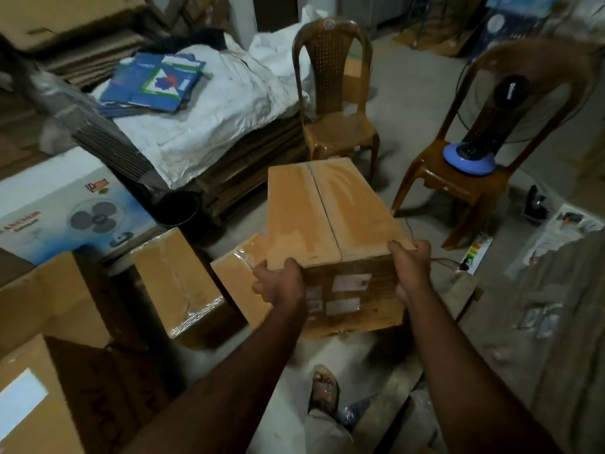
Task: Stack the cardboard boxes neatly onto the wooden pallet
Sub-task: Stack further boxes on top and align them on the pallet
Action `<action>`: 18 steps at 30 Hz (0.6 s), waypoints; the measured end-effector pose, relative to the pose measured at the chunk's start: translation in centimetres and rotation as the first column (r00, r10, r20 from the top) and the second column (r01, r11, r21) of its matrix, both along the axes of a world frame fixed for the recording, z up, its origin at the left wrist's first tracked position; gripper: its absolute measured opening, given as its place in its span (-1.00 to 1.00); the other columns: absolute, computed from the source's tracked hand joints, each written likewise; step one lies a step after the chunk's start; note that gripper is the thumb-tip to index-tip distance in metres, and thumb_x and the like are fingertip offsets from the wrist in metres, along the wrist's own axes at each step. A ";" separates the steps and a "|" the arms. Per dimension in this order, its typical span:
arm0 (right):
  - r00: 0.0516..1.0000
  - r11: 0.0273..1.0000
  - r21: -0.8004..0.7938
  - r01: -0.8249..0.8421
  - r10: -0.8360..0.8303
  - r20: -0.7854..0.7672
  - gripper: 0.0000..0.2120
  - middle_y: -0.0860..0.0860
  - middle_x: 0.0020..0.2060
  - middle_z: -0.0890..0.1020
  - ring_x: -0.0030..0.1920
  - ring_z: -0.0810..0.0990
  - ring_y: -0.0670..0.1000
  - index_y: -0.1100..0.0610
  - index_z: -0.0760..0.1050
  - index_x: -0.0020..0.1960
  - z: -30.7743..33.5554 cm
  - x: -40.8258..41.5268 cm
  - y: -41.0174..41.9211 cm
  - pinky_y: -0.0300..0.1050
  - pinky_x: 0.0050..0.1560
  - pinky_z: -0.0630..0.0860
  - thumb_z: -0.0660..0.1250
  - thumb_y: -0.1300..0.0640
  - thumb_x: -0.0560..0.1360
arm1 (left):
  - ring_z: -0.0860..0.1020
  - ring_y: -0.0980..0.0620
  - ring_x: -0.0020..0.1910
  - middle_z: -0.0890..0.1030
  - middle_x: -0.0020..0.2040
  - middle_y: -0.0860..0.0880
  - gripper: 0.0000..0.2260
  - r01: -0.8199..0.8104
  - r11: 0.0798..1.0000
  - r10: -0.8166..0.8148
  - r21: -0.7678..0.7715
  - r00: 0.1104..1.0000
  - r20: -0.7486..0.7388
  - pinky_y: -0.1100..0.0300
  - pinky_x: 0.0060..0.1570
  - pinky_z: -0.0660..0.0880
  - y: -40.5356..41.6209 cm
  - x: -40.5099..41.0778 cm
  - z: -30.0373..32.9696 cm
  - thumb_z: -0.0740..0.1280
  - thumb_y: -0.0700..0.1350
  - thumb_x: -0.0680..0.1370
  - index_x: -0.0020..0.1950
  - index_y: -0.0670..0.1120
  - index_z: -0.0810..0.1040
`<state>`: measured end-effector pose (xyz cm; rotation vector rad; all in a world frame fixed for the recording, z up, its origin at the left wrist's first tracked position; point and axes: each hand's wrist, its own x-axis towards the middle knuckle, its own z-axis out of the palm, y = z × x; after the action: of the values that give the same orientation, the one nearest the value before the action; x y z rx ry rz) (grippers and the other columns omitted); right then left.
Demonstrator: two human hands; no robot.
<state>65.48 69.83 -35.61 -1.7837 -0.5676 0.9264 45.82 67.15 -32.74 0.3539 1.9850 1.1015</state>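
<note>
Right now I have a cardboard box [330, 217] held up in front of me, off the floor, long side running away from me, its taped top seam facing up and two white labels showing on the near end. My left hand [278, 283] grips the near left corner, thumb curled over the top edge and fingers wrapped down the side. My right hand [411, 260] grips the near right corner the same way, fingers hooked over the top edge and the palm against the side. Below and to the left of the box, a smaller taped box [239, 283] sits low, partly hidden behind the one I hold, and beside it, further left, another taped box [178, 283] stands on its own. A white fan carton [65, 214] lies behind those, and big brown cartons [49, 355] fill my near left. Beyond the held box are two brown plastic chairs: the nearer chair [334, 93] stands beside a stack of flat cardboard under a white sheet [212, 103], and the right chair [484, 158] carries a fan with a blue base [468, 157]. My sandalled foot [324, 388] shows on the floor below the box. I cannot make out a pallet for certain.
</note>
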 end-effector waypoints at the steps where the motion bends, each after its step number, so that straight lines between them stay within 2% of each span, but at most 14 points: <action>1: 1.000 1.000 0.025 -0.007 0.007 -0.011 -0.66 0.09 0.01 0.58 -0.06 0.60 0.11 0.09 0.37 0.16 1.0 -1.2 -1.5 0.02 -0.11 0.60 0.40 0.13 0.45 | 0.45 -0.24 0.23 0.29 0.38 -0.18 -0.49 -0.013 1.000 0.013 0.017 1.000 -0.023 -0.02 0.11 0.51 -1.5 -1.3 0.8 0.37 -0.03 0.54 0.45 -0.05 0.29; 4: 1.000 0.997 0.073 -0.021 0.022 -0.007 -0.62 0.12 0.03 0.59 -0.04 0.61 0.14 0.12 0.38 0.20 3.6 -5.1 -7.5 0.07 -0.11 0.62 0.38 0.13 0.42 | 0.44 -0.23 0.24 0.30 0.39 -0.18 -0.51 -0.075 0.996 0.076 0.038 0.997 -0.014 0.02 0.03 0.45 -7.3 -4.8 2.1 0.36 -0.03 0.55 0.43 -0.07 0.31; 7: 0.999 0.993 0.115 -0.036 0.038 -0.013 -0.58 0.16 0.11 0.58 0.02 0.60 0.18 0.09 0.36 0.24 5.7 -9.3 -14.7 0.15 -0.02 0.61 0.36 0.10 0.42 | 0.50 -0.15 0.17 0.41 0.34 -0.13 -0.52 -0.150 0.978 0.146 0.146 0.988 0.042 -0.01 0.01 0.54 -14.3 -8.5 3.3 0.39 -0.04 0.54 0.42 -0.06 0.34; 10: 0.996 0.989 0.137 -0.062 0.070 -0.058 -0.65 0.11 0.09 0.56 0.01 0.58 0.14 0.03 0.35 0.24 7.3 -12.7 -20.5 0.10 0.01 0.60 0.35 0.12 0.49 | 0.56 -0.06 0.05 0.53 0.21 -0.08 -0.56 -0.226 0.944 0.216 0.242 0.974 0.067 0.08 -0.12 0.56 -19.9 -11.4 5.0 0.38 -0.06 0.56 0.39 -0.04 0.34; 13: 0.987 0.980 0.188 -0.068 0.094 -0.133 -0.66 0.11 0.11 0.58 0.01 0.60 0.11 0.04 0.36 0.24 8.4 -15.3 -24.8 0.03 0.00 0.60 0.35 0.17 0.51 | 0.55 0.01 -0.07 0.53 0.14 -0.04 -0.60 -0.234 0.922 0.240 0.310 0.971 0.016 0.13 -0.21 0.52 -23.8 -13.9 7.5 0.35 -0.06 0.57 0.37 -0.01 0.33; 15: 0.977 0.974 0.208 -0.086 0.123 -0.174 -0.68 0.11 0.11 0.59 0.03 0.61 0.11 0.02 0.37 0.20 9.0 -16.9 -27.2 0.07 0.04 0.61 0.35 0.18 0.50 | 0.56 0.01 -0.05 0.52 0.14 -0.03 -0.62 -0.236 0.909 0.254 0.344 0.967 -0.008 0.07 -0.16 0.59 -26.2 -15.6 8.9 0.35 -0.06 0.56 0.34 0.02 0.32; 17: 0.973 0.970 0.210 -0.119 0.156 -0.172 -0.70 0.05 0.02 0.59 0.01 0.61 0.13 -0.09 0.35 0.11 9.4 -18.4 -29.4 0.14 0.05 0.61 0.37 0.09 0.46 | 0.56 -0.02 0.01 0.51 0.13 -0.02 -0.64 -0.224 0.903 0.258 0.367 0.965 -0.046 -0.02 -0.04 0.61 -29.0 -17.3 9.7 0.36 -0.06 0.55 0.29 0.04 0.31; 18: 0.971 0.965 0.221 -0.139 0.177 -0.159 -0.69 0.01 -0.01 0.60 0.00 0.62 0.13 -0.13 0.35 0.08 9.7 -19.1 -30.6 0.17 0.06 0.61 0.38 0.03 0.42 | 0.55 -0.02 0.02 0.50 0.11 -0.01 -0.65 -0.225 0.896 0.271 0.384 0.960 -0.068 0.01 -0.04 0.60 -30.6 -18.0 10.0 0.36 -0.07 0.55 0.27 0.03 0.31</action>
<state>46.42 39.22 -25.94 -1.4672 -0.6739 1.0829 27.87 36.54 -22.78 0.3773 1.9568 1.6672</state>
